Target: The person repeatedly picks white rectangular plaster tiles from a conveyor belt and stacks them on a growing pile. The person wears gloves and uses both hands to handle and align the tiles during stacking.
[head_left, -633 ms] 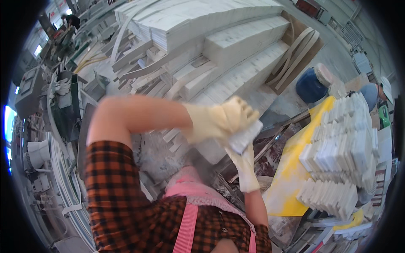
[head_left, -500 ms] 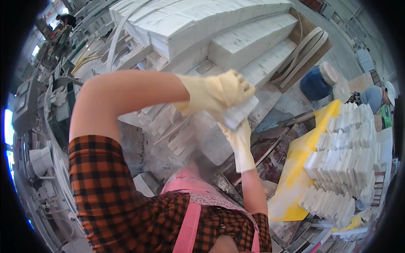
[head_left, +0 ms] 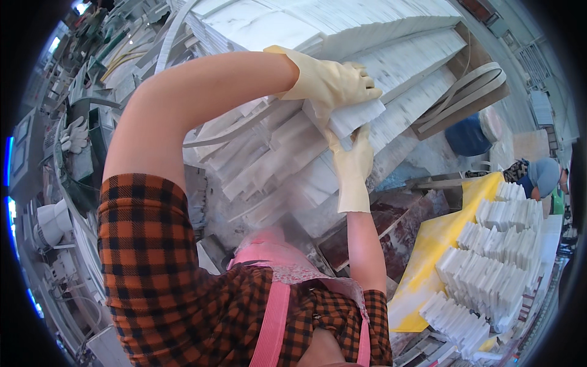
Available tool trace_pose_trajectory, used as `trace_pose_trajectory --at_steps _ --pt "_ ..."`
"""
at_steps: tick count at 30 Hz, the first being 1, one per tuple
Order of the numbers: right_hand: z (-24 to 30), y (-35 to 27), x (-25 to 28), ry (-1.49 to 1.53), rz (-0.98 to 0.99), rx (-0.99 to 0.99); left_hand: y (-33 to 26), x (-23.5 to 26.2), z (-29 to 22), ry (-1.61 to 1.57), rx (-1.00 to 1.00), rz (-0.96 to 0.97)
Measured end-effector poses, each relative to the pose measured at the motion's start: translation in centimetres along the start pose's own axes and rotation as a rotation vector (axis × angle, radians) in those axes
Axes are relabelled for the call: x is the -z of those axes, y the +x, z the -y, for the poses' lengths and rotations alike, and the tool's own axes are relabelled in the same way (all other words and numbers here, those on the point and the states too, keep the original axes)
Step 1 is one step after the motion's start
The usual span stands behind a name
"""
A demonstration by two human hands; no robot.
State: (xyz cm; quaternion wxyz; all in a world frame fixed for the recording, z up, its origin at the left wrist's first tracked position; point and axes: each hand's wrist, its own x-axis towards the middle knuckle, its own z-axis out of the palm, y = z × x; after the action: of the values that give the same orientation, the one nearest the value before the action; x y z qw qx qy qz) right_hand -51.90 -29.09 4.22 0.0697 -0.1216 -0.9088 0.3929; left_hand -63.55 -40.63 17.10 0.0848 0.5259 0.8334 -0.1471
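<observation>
Both hands wear cream rubber gloves and hold a small stack of white stone tiles (head_left: 359,116) between them. My left hand (head_left: 342,84) is closed over its far side, fingers bent across the top edge. From the near side my right hand (head_left: 354,160) grips the lower end, its fingertips partly hidden behind the stack. The held tiles are tilted and lie against or just above long rows of upright white tiles (head_left: 416,79); whether they touch cannot be seen.
Loose white strips (head_left: 257,165) lie left of my hands. On the right, more stacked tiles (head_left: 489,257) stand beside a yellow sheet (head_left: 428,257). A blue drum (head_left: 468,136) and a bending person (head_left: 541,174) are farther right. A curved pale band (head_left: 465,95) borders the rows.
Both hands have moved away from my body with the tiles, up to the rows. My left arm has stretched farther forward. The view has shifted slightly.
</observation>
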Motion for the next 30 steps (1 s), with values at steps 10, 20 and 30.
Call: trace_pose_trajectory --at_steps 10,20,30 --pt "-0.3 1.0 -0.9 -0.019 0.061 -0.004 -0.5 -0.7 0.5 -0.097 0.001 -0.003" --pt "-2.7 3.7 -0.7 -0.085 0.313 0.009 -1.4 -3.1 0.4 -0.095 0.139 -0.054" --pt "-3.0 3.6 2.9 0.986 -0.195 -0.064 -1.6 -3.8 -0.7 -0.088 0.214 -0.168"
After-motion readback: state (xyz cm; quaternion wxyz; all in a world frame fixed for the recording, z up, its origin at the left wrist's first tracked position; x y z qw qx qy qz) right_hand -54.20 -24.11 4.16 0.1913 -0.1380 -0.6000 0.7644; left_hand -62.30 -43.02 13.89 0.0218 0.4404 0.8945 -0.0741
